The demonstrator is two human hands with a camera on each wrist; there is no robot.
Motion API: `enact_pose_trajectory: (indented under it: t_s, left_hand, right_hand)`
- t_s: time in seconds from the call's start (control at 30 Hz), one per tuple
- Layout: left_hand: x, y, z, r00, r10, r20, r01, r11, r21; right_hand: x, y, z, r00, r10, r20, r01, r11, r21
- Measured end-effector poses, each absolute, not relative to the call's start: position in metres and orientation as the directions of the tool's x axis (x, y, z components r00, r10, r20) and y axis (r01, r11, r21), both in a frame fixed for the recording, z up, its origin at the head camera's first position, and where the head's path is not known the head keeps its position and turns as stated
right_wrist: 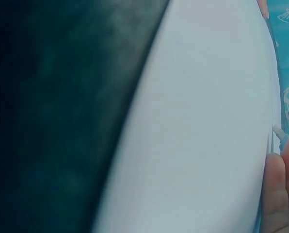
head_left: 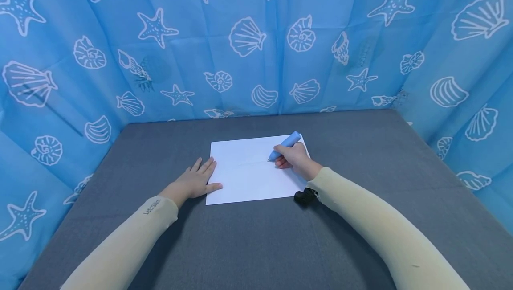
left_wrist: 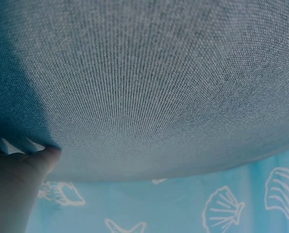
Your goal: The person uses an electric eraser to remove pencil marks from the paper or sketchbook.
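Observation:
A white sheet of paper [head_left: 244, 174] lies flat on the grey cloth, with a faint line across its middle. My left hand [head_left: 196, 179] rests on its left edge, fingers spread, thumb over the lower left part. In the right half of the sheet my right hand [head_left: 295, 157] grips a thick blue pen [head_left: 289, 140], tilted, its narrow tip right at the paper by the faint line. The right wrist view catches the pen's pale tip [right_wrist: 279, 131] beside my fingertips [right_wrist: 274, 170]. In the left wrist view part of my left hand [left_wrist: 23, 167] shows at the lower left.
Grey cloth [head_left: 256, 245] covers the table around the sheet. A blue curtain [head_left: 192, 67] with white shells and starfish hangs behind and along both sides. A small black object [head_left: 304, 197] sits under my right wrist, by the sheet's lower right corner.

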State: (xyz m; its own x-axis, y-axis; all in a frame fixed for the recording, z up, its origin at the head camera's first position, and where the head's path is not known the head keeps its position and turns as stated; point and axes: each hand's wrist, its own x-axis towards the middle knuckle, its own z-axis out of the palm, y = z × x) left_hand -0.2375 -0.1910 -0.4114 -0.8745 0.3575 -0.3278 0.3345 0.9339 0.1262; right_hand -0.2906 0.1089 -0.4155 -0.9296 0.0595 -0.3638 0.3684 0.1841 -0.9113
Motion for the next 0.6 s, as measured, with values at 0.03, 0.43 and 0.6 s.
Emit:
enact_pose_trajectory:
  t_s: [0.03,0.43,0.6]
  left_hand:
    - [-0.2375,-0.1909,-0.4116,-0.875,0.358,-0.327,0.335,0.934,0.125]
    - [-0.2384,-0.1915,-0.4141,-0.876,0.365,-0.317,0.345,0.931,0.119]
    - [-0.2383,-0.1914,-0.4135,-0.875,0.362,-0.322,0.340,0.932,0.122]
  right_hand:
    - [-0.2903,0.1085,-0.4153,-0.930,0.059,-0.362,0.366,0.187,-0.912]
    - [-0.2886,0.1101,-0.4135,-0.933,0.062,-0.354,0.359,0.172,-0.917]
    - [-0.2872,0.1143,-0.4133,-0.932,0.071,-0.355,0.362,0.170,-0.917]
